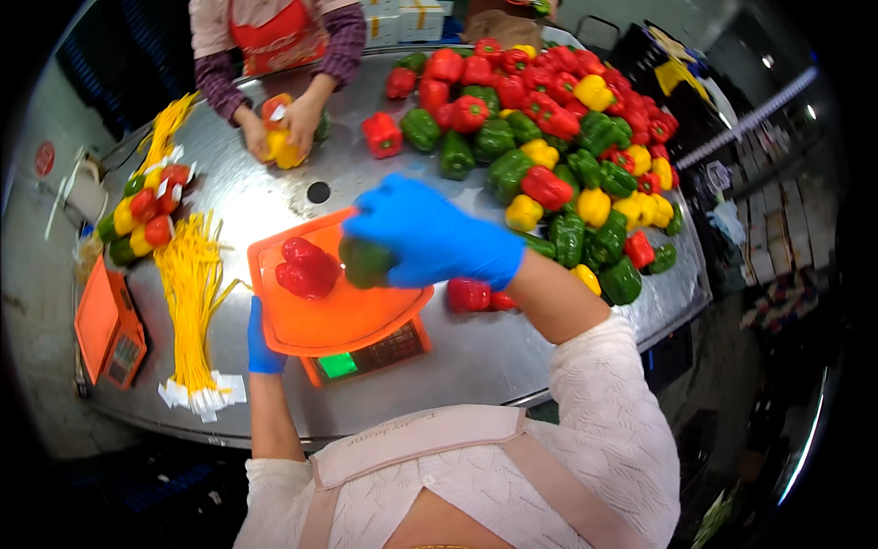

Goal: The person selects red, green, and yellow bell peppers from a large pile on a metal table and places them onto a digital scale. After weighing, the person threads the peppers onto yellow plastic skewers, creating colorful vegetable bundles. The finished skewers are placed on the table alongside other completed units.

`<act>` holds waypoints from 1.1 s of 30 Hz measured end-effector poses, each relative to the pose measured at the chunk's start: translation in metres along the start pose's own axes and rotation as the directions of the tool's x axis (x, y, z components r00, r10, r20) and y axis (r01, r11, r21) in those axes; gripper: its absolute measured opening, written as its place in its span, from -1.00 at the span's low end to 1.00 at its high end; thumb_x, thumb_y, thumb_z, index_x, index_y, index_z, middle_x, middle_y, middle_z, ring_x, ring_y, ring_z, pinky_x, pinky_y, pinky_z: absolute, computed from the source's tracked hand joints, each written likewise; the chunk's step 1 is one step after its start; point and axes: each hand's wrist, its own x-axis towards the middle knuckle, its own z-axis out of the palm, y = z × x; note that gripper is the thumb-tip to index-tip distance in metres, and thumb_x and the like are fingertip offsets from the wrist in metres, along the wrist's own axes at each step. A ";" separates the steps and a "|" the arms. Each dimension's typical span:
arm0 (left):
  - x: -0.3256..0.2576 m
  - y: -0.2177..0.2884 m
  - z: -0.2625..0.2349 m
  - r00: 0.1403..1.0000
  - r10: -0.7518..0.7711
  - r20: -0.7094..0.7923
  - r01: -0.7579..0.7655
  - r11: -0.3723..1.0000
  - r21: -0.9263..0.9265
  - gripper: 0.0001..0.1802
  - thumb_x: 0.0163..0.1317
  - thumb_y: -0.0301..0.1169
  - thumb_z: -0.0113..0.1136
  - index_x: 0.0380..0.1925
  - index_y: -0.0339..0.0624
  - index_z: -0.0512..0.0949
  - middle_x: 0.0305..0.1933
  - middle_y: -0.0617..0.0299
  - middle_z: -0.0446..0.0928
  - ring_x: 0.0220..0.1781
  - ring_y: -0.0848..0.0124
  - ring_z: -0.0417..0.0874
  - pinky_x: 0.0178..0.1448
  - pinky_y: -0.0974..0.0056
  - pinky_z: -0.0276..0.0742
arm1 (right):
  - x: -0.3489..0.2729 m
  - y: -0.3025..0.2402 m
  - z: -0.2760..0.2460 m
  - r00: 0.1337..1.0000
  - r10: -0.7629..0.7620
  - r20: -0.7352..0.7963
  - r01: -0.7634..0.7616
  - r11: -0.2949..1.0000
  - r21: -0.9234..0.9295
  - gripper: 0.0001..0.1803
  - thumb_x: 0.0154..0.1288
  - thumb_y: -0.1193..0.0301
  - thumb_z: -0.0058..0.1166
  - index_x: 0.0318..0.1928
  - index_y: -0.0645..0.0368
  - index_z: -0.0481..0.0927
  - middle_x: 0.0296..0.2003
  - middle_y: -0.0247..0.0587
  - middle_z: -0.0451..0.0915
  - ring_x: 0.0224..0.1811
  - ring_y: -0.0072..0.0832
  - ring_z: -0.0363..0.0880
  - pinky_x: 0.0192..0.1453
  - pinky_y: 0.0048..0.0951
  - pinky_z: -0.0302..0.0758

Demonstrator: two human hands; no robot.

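Note:
My right hand, in a blue glove, is closed around a dark green bell pepper above the orange scale pan. A red bell pepper lies on the pan's left side. My left hand, gloved in blue too, is at the pan's left edge; its fingers are mostly hidden by the pan. Under the pan, the scale's base shows a lit green display. Beside the scale, red bell peppers lie partly beneath my right wrist.
A large heap of red, green and yellow peppers covers the metal table's far right. Yellow ties, grouped peppers and a second orange scale are at left. Across the table, a co-worker's hands hold peppers.

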 end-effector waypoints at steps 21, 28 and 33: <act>-0.007 -0.082 -0.052 0.844 0.517 -0.143 -0.363 0.747 0.557 -0.54 0.51 -0.26 -0.18 0.28 -0.28 0.31 0.29 0.10 0.38 0.21 0.28 0.50 0.27 0.15 0.48 | -0.303 0.039 0.060 0.421 0.754 -0.505 -0.841 0.532 0.094 -0.56 0.13 0.39 0.25 0.05 0.16 0.56 -0.05 -0.01 0.59 -0.02 -0.05 0.55 0.10 -0.16 0.49; -0.004 -0.089 -0.063 0.794 0.580 -0.182 -0.294 0.629 0.720 -0.52 0.51 -0.25 -0.17 0.31 -0.28 0.27 0.31 0.10 0.36 0.23 0.26 0.48 0.29 0.14 0.46 | -0.381 0.052 0.057 0.172 0.895 -0.411 -0.959 0.248 0.139 -0.55 0.13 0.27 0.28 0.03 0.14 0.56 -0.13 -0.03 0.62 -0.06 -0.04 0.59 -0.04 -0.09 0.54; -0.014 -0.094 -0.032 0.801 0.583 -0.133 -0.391 0.678 0.623 -0.58 0.48 -0.32 -0.13 0.26 -0.28 0.32 0.25 0.09 0.40 0.19 0.29 0.49 0.25 0.19 0.47 | -0.380 0.059 0.092 0.231 0.924 -0.306 -0.972 0.235 -0.024 -0.43 0.05 0.19 0.34 0.05 0.13 0.49 -0.13 0.04 0.62 -0.09 -0.01 0.61 -0.11 -0.08 0.57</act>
